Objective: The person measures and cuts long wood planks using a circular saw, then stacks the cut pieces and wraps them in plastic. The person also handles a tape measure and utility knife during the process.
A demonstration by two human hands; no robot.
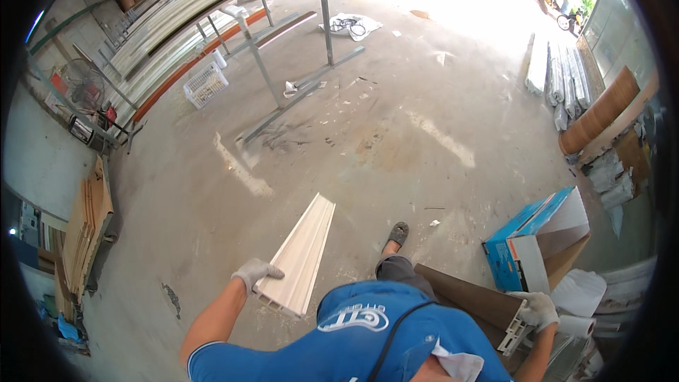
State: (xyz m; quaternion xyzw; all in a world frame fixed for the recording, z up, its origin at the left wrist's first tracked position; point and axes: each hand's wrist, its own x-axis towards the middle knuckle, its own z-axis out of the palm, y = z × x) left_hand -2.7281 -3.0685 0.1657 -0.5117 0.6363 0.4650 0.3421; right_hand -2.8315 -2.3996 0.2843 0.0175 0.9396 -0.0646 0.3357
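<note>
Panel (300, 251), white, is grasped by your left hand (258, 274) and extends ahead of it; brown board (470, 298) is grasped by your right hand (540, 310), with the box (522, 230) ahead of this hand. Both seem already picked up; neither is released yet.

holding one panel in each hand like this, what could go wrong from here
The left hand grips the white panel near one end, so its far end might dip or swing. The right hand holds the brown panel close to the blue box, which it could knock. That panel's other end shows near the person's leg and might bump it.
</note>
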